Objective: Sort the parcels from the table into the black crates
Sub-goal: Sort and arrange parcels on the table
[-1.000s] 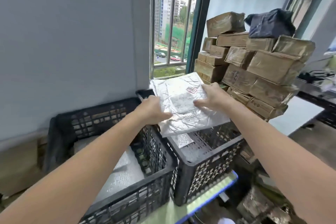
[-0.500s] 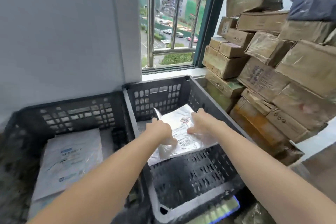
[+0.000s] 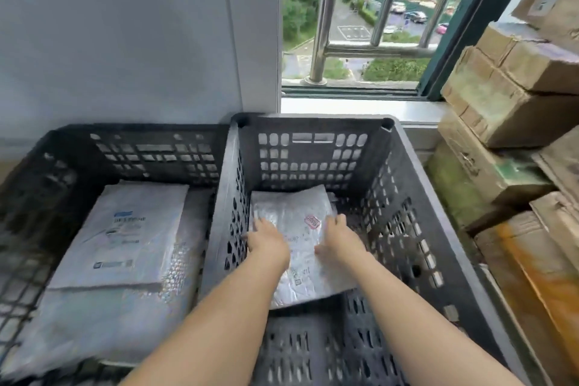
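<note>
Two black crates stand side by side before me: the left-hand crate [image 3: 141, 147] at 10 o'clock, the right-hand crate [image 3: 313, 120] at 12 o'clock.

1. Location of the work item. The silver parcel [image 3: 293, 207] lies inside the right-hand crate, against its far wall, label side up. Its near edge appears to sit slightly above the crate floor.
2. Grip state. My right hand [image 3: 340, 238] rests on top of the parcel at its 3 o'clock side, fingers spread and flat, clamped on nothing. My left hand [image 3: 268, 241] covers the 9 o'clock edge, close to the crate wall. Whether its thumb is tucked under that edge I cannot tell.
3. Reason for the hold. The parcel is thin and likely limp, so one hand per side keeps it level and lets it settle flat, leaving room for further parcels.
4. Stage. In my judgement this placement is nearly complete and only release remains.
5. Other items. A white parcel [image 3: 131, 229] already lies in the left-hand crate. Cardboard boxes [image 3: 501, 110] are stacked at 3 o'clock.
</note>
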`<state>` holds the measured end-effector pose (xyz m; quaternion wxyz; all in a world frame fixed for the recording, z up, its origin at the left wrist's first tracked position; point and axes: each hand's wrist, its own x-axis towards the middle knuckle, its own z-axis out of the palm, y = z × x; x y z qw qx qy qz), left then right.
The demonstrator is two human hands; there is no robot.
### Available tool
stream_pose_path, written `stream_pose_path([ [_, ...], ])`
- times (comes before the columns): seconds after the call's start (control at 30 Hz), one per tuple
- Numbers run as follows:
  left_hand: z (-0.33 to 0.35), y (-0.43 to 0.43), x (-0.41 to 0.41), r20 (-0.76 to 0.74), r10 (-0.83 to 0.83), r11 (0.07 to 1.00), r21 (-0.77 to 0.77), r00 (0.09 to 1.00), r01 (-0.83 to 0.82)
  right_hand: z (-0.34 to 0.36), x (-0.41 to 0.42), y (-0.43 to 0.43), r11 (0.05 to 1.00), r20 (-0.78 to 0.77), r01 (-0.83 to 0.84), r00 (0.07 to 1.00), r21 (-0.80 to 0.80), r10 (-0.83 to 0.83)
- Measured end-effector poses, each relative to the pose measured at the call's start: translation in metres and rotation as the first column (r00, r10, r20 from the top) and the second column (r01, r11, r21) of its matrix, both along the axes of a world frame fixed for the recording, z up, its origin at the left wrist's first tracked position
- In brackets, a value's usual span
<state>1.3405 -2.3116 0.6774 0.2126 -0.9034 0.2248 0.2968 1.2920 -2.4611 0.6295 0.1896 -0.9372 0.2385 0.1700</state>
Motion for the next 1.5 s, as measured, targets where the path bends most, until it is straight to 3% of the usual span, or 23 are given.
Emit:
stream_pose_path([
  [0.17,-0.033,-0.007,-0.013,-0.100,0.064,0.994,-0.081,0.993,-0.072,-0.033,-0.004,0.006,0.990,-0.115,-0.067,0.992,-0.123,0.053],
  [0.33,-0.063,0.000,-0.018,-0.190,0.059,0.997,-0.029,0.980,-0.065,-0.046,-0.007,-0.008,0.889,-0.006,-0.416,0.906,-0.192,0.422],
  [0.5,-0.067,-0.003,-0.009,-0.080,0.053,0.994,-0.090,0.995,-0.060,-0.049,0.005,-0.010,0.931,0.016,-0.328,0.942,-0.161,0.335],
  [0.77,-0.077,-0.007,0.003,-0.119,0.138,0.979,-0.135,0.983,-0.154,-0.053,0.016,-0.020,0.915,-0.026,-0.401,0.915,0.033,0.402],
  [0.97,-0.078,-0.009,0.014,-0.206,0.143,0.979,-0.114,0.968,-0.168,-0.054,0.021,-0.031,0.888,-0.078,-0.460,0.885,0.018,0.460],
  [1.1,-0.080,-0.009,0.022,-0.111,0.114,0.988,-0.091,0.987,-0.125,-0.058,0.022,-0.027,0.905,-0.074,-0.424,0.904,-0.019,0.422],
  [1.33,-0.095,-0.012,0.024,-0.120,0.175,0.978,-0.090,0.977,-0.186,-0.064,0.024,-0.025,0.902,-0.118,-0.429,0.900,-0.060,0.420],
  [1.5,-0.078,-0.016,0.021,-0.072,0.136,0.988,-0.059,0.988,-0.141,-0.055,0.027,-0.024,0.905,-0.138,-0.424,0.899,-0.032,0.416],
])
